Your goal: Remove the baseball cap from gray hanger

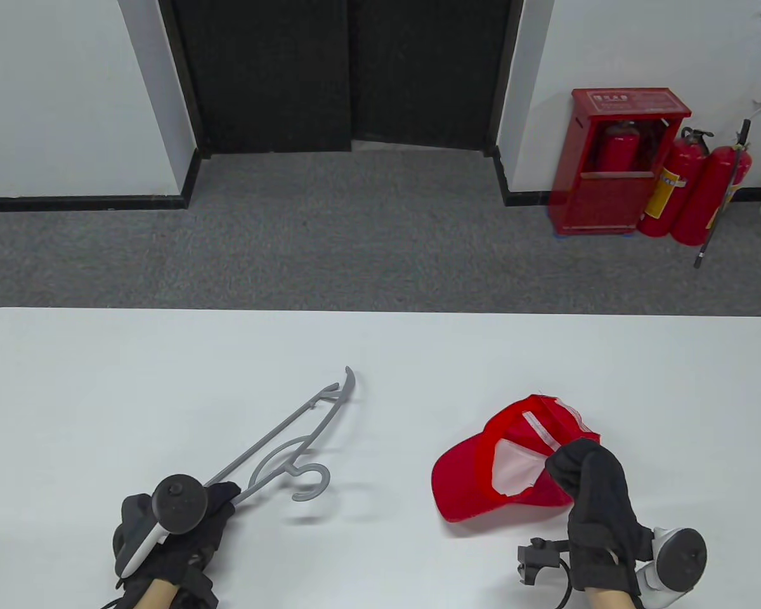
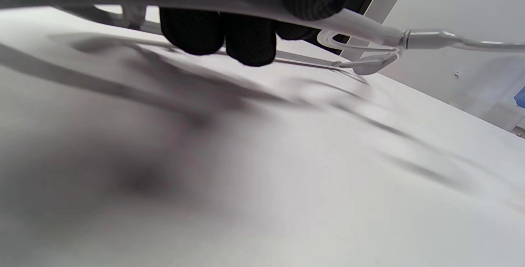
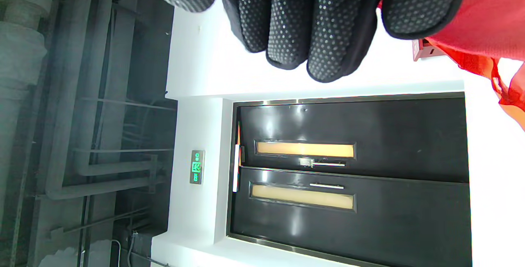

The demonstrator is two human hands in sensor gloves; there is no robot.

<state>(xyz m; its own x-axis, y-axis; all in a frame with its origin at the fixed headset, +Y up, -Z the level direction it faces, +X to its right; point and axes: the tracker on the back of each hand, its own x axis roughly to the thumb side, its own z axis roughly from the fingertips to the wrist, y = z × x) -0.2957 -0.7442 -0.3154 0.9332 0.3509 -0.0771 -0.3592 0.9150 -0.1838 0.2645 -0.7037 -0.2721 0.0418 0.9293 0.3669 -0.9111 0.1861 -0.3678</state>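
Note:
The red baseball cap [image 1: 475, 476] is off the gray hanger [image 1: 292, 444], inside up, at the table's front right. My right hand [image 1: 593, 488] grips its back edge; red fabric [image 3: 488, 25] shows beside the gloved fingers [image 3: 311, 21] in the right wrist view. My left hand [image 1: 184, 520] holds the hanger by one end at the front left; the hanger slants away over the table with its hook near the hand. In the left wrist view the fingers [image 2: 229, 37] wrap the hanger's bar [image 2: 361, 25] just above the table.
The white table [image 1: 101, 380] spans the view. Beyond its far edge are gray carpet, black double doors [image 1: 349, 70] and a red extinguisher cabinet [image 1: 615, 158] with extinguishers at the back right.

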